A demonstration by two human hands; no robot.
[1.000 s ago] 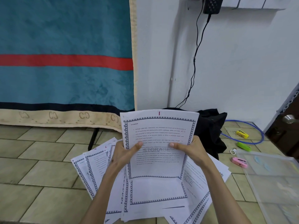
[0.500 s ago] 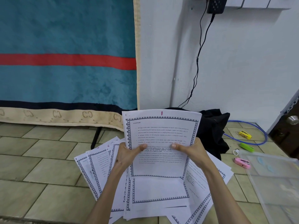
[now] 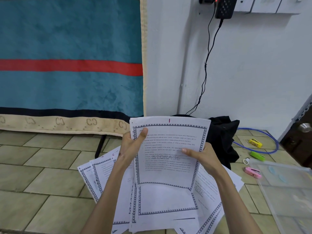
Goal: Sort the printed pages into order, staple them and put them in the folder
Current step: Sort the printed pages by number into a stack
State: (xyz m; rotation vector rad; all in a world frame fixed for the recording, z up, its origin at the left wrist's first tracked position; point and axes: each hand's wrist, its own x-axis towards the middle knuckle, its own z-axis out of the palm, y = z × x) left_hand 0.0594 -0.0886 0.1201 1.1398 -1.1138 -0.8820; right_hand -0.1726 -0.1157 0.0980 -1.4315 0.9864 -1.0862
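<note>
White bordered printed page marked "1" (image 3: 168, 149): raised for reading; left hand (image 3: 131, 146) and right hand (image 3: 202, 156) fingers pinching its edges.

Two bare, sleeveless forearms

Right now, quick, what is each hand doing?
Left hand: grips the top page near its upper left corner.
Right hand: pinches the same page at its right edge.
</note>
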